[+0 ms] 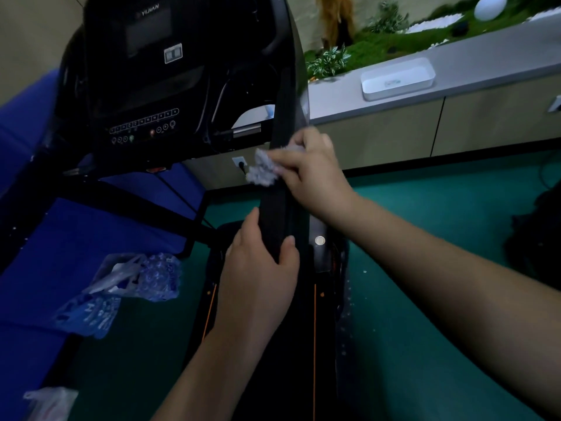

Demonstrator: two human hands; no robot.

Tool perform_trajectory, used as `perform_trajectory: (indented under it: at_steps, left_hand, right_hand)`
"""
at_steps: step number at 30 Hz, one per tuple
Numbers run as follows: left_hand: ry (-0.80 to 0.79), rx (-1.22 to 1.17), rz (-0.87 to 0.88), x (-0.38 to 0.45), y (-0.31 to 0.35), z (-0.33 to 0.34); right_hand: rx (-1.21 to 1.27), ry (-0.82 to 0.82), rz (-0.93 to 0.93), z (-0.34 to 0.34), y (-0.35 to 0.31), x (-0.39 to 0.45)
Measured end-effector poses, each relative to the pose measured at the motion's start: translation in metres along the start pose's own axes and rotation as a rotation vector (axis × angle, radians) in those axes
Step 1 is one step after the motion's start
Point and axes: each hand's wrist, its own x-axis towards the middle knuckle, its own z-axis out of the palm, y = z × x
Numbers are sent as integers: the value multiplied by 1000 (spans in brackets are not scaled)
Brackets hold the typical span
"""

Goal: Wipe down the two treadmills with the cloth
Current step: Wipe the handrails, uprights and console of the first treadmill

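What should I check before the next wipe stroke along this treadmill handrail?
1. Cloth held: ok, the right hand grips it.
2. Cloth on the handrail: ok, it is pressed against the black rail.
3. Rail steadied: ok, the left hand wraps the rail below the cloth.
4. Path down the rail: not ok, the left hand sits in the way of a downward stroke.
5. Console wiped: cannot tell, too dark.
6. Plastic bags clear of the rail: ok, they lie off to the left.
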Motion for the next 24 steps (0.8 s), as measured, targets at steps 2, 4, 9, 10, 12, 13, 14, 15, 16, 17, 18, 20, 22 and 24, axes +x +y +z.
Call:
perform_trajectory:
  at_steps: [2, 4, 9, 10, 12, 13, 14, 15, 16, 17, 18, 20, 22, 24]
  left_hand:
    - [37, -13, 1, 1, -2, 3]
    - [61, -36, 12, 2, -6, 5]
    - [88, -104, 29, 1, -7, 7]
    - [92, -100, 30, 0, -6, 6]
    - [102, -91, 40, 0, -6, 7]
    - [105, -86, 47, 0, -6, 8]
    - [105, -77, 51, 0, -5, 8]
    - [106, -67, 52, 1, -5, 9]
    - [108, -56, 50, 1, -5, 9]
    - [111, -49, 45, 1, -5, 9]
    - [113, -44, 39, 1, -5, 9]
    - [117, -35, 36, 2, -5, 10]
    - [125, -39, 35, 2, -5, 10]
    - [125, -51, 27, 2, -5, 10]
  right_hand:
    - [-60, 11, 47, 8, 15, 41]
    - [-87, 1, 142, 13, 30, 79]
    - [3, 325, 500, 8, 67, 87]
    - [-69, 377, 530, 5, 66, 66]
    - [26, 402, 491, 15, 59, 10]
    - [125, 383, 452, 23, 47, -27]
    - [191, 336, 427, 30, 28, -62]
    - [233, 274, 425, 35, 9, -95]
    - [263, 250, 417, 37, -8, -122]
    - [346, 259, 458, 39, -22, -139]
    - [431, 266, 503, 40, -28, -144]
    - [599, 281, 621, 43, -19, -123]
    - [626, 322, 635, 42, 1, -80]
    - [617, 345, 604, 43, 27, -34]
